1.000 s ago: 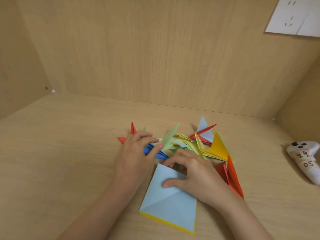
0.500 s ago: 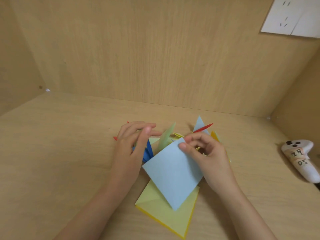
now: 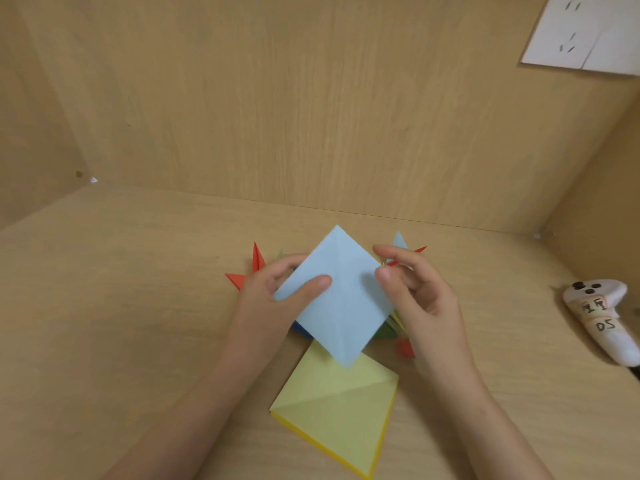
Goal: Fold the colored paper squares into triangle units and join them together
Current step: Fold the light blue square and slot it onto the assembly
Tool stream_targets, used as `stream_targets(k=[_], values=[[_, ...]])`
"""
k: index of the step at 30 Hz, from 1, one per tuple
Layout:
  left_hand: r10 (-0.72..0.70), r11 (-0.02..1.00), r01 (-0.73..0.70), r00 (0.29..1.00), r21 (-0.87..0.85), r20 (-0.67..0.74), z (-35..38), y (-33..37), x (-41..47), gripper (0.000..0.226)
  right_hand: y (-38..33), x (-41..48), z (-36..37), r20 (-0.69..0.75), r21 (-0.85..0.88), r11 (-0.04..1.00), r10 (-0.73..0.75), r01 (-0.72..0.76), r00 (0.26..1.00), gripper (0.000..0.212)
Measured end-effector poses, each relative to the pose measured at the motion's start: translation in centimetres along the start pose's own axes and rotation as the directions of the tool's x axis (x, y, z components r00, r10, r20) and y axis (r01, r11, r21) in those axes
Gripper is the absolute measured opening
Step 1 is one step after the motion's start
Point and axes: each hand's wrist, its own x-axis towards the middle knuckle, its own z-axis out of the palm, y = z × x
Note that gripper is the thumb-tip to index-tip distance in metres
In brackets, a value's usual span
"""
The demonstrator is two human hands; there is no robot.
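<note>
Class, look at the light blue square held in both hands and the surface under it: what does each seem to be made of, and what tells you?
Light blue square sheet: thin matte paper, judging by faint fold creases and no shine. Tan wood-grain desk surface: seemingly wood or a wood-look laminate, smooth, with fine streaked grain; the pictures cannot settle which.

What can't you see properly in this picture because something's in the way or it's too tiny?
- Folded paper pile, head view: mostly hidden behind the light blue square and both hands, so the pieces can't be counted.
- Left hand: its fingers behind the square are hidden.
- Stack of squares: only yellow edges show under the top sheet; how many is unclear.
- White controller: label writing too small; its end is cut off by the right edge.
</note>
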Motion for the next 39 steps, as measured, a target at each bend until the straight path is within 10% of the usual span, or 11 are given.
stream_targets(k=[15,39], values=[[-0.065,0.968,0.068,0.998,-0.242,0.019,-0.3,1.1,-0.1,0.037,0.2,0.3,-0.2,0.036,0.072,0.997,0.035,-0.037,0.999,0.031],[-0.101,0.989,0.097,0.994,-0.109,-0.037,-0.3,0.6,0.0,0.013,0.6,0.1,-0.5,0.008,-0.054,0.998,0.015,-0.015,1.000,0.012]])
